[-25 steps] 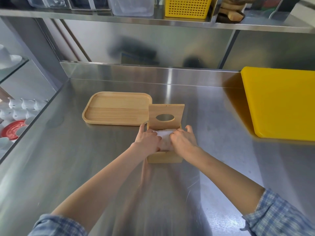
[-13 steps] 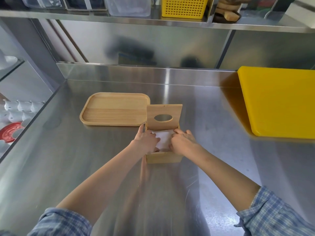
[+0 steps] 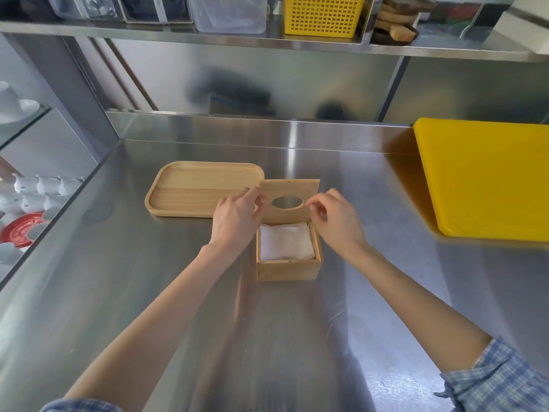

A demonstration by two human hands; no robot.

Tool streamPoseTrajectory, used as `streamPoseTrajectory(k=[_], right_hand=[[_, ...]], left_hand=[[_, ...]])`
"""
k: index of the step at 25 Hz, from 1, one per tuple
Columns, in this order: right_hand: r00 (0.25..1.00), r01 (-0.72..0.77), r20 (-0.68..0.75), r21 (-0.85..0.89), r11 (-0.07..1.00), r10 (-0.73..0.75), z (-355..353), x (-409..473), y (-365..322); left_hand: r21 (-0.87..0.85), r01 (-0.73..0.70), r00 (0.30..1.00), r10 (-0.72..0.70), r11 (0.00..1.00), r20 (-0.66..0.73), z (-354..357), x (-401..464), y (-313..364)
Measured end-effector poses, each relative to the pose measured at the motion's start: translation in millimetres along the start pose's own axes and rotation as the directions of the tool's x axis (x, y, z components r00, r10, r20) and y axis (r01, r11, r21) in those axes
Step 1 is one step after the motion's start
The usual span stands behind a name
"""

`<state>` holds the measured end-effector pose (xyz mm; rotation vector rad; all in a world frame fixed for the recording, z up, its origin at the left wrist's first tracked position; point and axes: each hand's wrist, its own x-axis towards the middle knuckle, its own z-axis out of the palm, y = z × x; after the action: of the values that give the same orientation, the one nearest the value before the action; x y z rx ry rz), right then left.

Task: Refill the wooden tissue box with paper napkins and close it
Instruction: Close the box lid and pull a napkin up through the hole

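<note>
At the lid's two side edges, each hand's grip is set: left hand and right hand with fingers curled at an edge, contact judged likely though blurred, presumably to swing it shut. The lid is stood upright at the box's far side, oval hole facing the person, its long axis crosswise. Napkins are seen inside the box on the table, just beside a tray.
</note>
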<state>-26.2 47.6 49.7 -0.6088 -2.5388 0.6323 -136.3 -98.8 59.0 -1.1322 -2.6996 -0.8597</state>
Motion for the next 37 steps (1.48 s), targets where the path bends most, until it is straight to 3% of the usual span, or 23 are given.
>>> streamPoseTrajectory(k=[4,10,20,29,37], right_hand=[[0.993,-0.001,-0.121,0.058,0.998,0.008,-13.4,18.1,-5.0],[1.0,0.002,-0.016,0.025,1.0,-0.002,-5.7,27.0,-6.5],[0.999,-0.038,-0.022,0.094,0.995,0.04,-10.5,19.9,0.7],[0.995,0.102,0.018,0.026,0.994,-0.103,-1.4,-41.8,15.6],[0.986,0.157,0.061,-0.008,0.988,-0.156,16.2,-69.5,24.8]], left_hand=[[0.035,-0.004,0.996,0.007,0.999,-0.088,-8.2,15.5,1.6],[0.08,-0.012,1.0,0.013,0.997,-0.018,-3.3,30.5,2.3],[0.026,-0.082,0.996,0.083,0.996,-0.035,-7.3,13.7,-2.8],[0.01,-0.27,0.959,0.27,0.963,-0.089,10.2,-49.7,-19.2],[-0.008,-0.302,0.951,0.301,0.953,-0.068,32.7,-74.1,-35.4]])
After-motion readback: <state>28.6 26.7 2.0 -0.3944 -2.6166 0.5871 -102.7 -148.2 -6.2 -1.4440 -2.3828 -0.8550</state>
